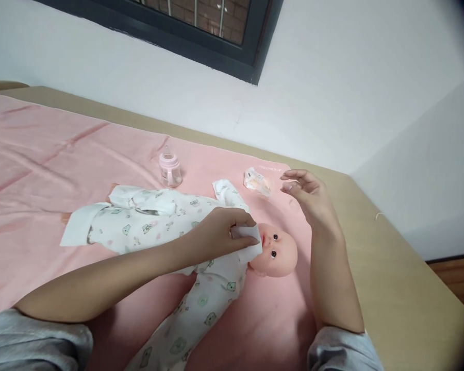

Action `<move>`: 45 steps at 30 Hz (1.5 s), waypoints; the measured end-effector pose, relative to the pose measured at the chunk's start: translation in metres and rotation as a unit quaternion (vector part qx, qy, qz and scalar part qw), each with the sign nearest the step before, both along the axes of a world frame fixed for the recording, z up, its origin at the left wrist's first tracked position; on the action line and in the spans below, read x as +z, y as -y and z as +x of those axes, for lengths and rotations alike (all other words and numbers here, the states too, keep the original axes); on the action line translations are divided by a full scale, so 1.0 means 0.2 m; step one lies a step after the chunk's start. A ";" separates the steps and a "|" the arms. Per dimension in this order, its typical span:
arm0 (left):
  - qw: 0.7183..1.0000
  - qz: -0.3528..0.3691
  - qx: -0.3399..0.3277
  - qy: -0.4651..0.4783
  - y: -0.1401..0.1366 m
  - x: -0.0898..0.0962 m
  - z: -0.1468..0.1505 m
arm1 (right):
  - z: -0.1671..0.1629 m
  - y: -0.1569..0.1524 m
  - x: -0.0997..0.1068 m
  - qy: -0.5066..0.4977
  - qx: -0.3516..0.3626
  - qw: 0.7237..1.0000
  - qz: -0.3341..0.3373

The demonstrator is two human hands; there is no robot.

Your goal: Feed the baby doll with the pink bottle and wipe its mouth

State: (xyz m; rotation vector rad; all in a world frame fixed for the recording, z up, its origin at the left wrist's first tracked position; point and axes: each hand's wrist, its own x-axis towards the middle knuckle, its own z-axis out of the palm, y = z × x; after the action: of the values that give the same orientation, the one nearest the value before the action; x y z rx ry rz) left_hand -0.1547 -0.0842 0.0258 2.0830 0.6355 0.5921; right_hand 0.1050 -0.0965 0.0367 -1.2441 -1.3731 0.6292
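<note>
A baby doll [280, 250] lies on its back, its head to the right, dressed in a white printed romper [154, 221]. My left hand [224, 232] is closed on a white wipe [251, 250], pinched between thumb and fingers at the doll's chin and mouth. The wipe covers part of the doll's lower face. To the right of the doll's head, my right hand [309, 198] is raised with curved fingers and nothing visible in it. Its fingertips are near a small clear-and-white plastic packet [257, 182], apart from it.
A pink-capped baby bottle [170, 169] stands behind the doll. Pink cloth [42, 170] covers much of the wooden table [386, 273], whose bare edge runs along the white wall. A dark-framed window [216, 41] is above.
</note>
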 end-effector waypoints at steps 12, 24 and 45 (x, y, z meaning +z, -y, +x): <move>0.999 0.036 0.003 -0.026 0.02 -0.07 0.04 | 0.11 -0.12 -0.12 -0.058 -0.006 0.998 -0.030; 0.987 0.152 -0.035 0.035 0.02 -0.14 0.06 | 0.27 -0.30 -0.46 -0.161 -0.075 0.967 -0.185; 0.984 0.177 0.013 -0.033 0.01 -0.14 0.07 | 0.26 -0.30 -0.53 -0.196 -0.040 0.953 -0.228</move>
State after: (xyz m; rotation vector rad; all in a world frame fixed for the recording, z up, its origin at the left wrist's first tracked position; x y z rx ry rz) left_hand -0.1411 -0.0856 -0.0023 2.4375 0.6322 0.6929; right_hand 0.1565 -0.0357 -0.0689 -1.4301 -0.8661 1.1142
